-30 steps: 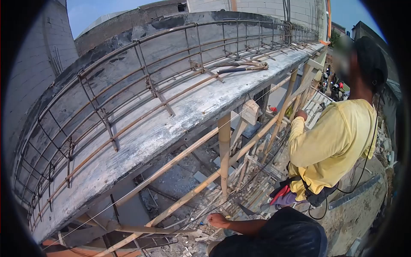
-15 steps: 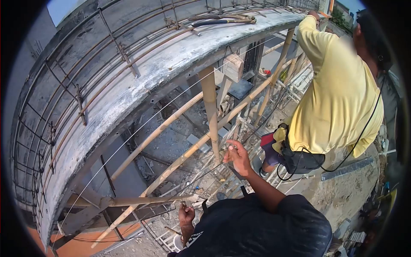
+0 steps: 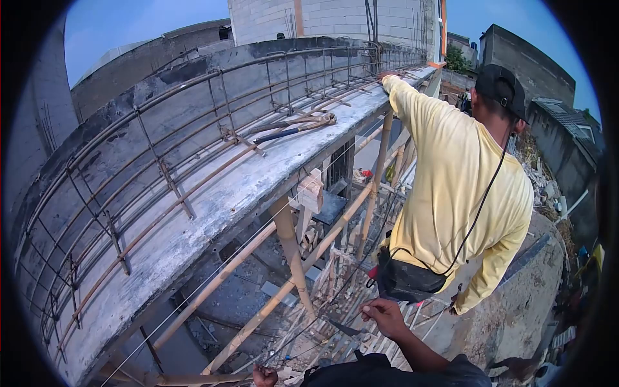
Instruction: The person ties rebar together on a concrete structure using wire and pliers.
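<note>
My right hand [image 3: 385, 318] is raised at the lower middle, thumb and fingertips pinched together; I cannot tell what is between them. My left hand [image 3: 264, 376] shows at the bottom edge with fingers curled in, partly cut off by the frame. In this view a bamboo pole [image 3: 293, 255] rises just beyond my hands, under the edge of a curved concrete slab [image 3: 213, 235]. A thin pale string [image 3: 216, 276] runs along below that edge. On the slab lies a long-handled tool [image 3: 284, 134] with dark grips, beside a cage of steel rebar [image 3: 164, 171].
A co-worker in a yellow shirt [image 3: 451, 187] stands close ahead on the right, one hand reaching to the slab. Slanting bamboo poles [image 3: 258, 322] cross below the slab, over a floor littered with rubble. A wooden block [image 3: 311, 191] hangs under the edge.
The view has tilted up, bringing walls and sky into sight. My right hand has gone from opened fingers with a raised forefinger to a closer pinch. Both hands sit lower in the picture.
</note>
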`<control>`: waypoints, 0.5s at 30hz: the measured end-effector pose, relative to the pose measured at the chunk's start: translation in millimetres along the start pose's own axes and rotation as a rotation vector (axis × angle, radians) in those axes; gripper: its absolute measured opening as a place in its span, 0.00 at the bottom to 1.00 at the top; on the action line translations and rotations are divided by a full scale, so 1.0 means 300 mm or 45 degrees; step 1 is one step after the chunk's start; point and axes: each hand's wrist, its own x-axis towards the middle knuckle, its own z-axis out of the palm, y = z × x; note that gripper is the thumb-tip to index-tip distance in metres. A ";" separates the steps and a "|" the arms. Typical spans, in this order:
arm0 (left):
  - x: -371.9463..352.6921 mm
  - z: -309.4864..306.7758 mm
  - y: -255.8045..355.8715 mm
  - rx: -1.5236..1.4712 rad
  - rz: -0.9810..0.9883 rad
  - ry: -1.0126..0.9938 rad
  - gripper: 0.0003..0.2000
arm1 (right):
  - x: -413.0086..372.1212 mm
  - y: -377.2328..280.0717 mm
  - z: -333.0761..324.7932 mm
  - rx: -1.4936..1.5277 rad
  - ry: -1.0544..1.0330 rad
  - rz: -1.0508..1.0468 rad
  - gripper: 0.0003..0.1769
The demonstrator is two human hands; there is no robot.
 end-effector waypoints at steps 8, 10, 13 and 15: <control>0.206 0.107 0.015 0.025 0.358 0.452 0.19 | -0.060 -0.135 -0.149 -0.015 0.544 -0.223 0.06; 0.309 0.071 0.020 1.652 1.207 1.287 0.16 | -0.087 -0.147 -0.185 -0.063 0.577 -0.356 0.07; 0.495 0.022 0.148 2.126 1.346 1.191 0.13 | -0.129 -0.153 -0.197 -0.126 0.646 -0.303 0.08; 0.527 0.122 0.290 3.009 1.387 0.601 0.09 | -0.143 -0.176 -0.193 -0.140 0.726 -0.260 0.08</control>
